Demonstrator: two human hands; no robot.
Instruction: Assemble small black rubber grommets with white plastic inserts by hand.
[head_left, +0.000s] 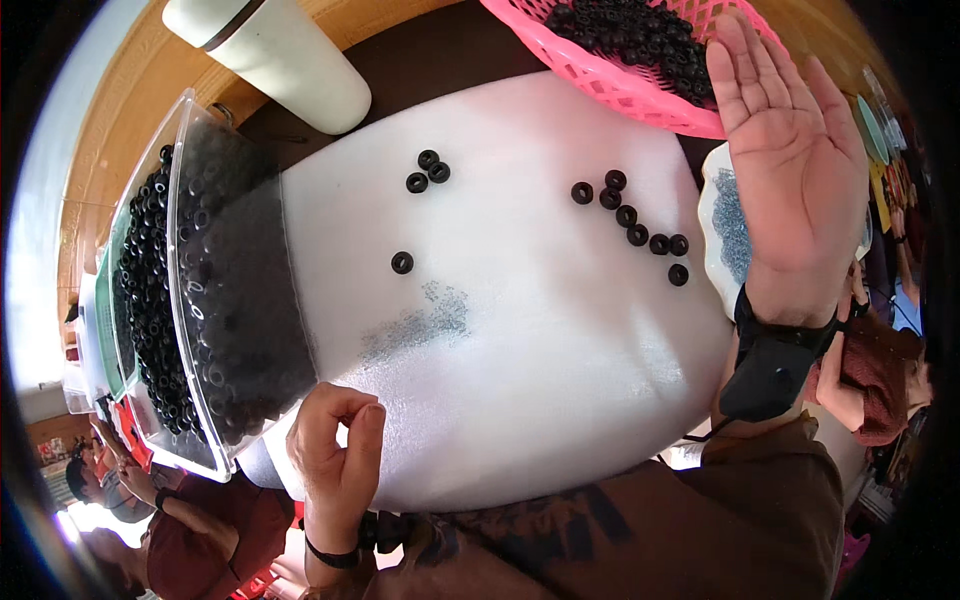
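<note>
My right hand (pixel 795 165) is raised at the upper right, palm facing up and fingers stretched out, with nothing in it. It is just beside the pink basket (pixel 660 112), which holds many small black rings (pixel 640 45), and it partly covers a scalloped white dish (pixel 711 225) of tiny blue-grey bits (pixel 735 235). My left hand (pixel 335 450) is curled closed at the lower left of the white padded surface (pixel 520 300); its palm is hidden. Several loose black rings (pixel 637 235) lie in a wavy line at the right, with a smaller group (pixel 428 172) farther left.
A clear plastic box (pixel 215 440) of black rings stands tilted at the left edge. Grey specks (pixel 425 325) are scattered on the white surface. A cream bottle (pixel 290 70) is at the upper left. Other people (pixel 200 530) sit on both sides.
</note>
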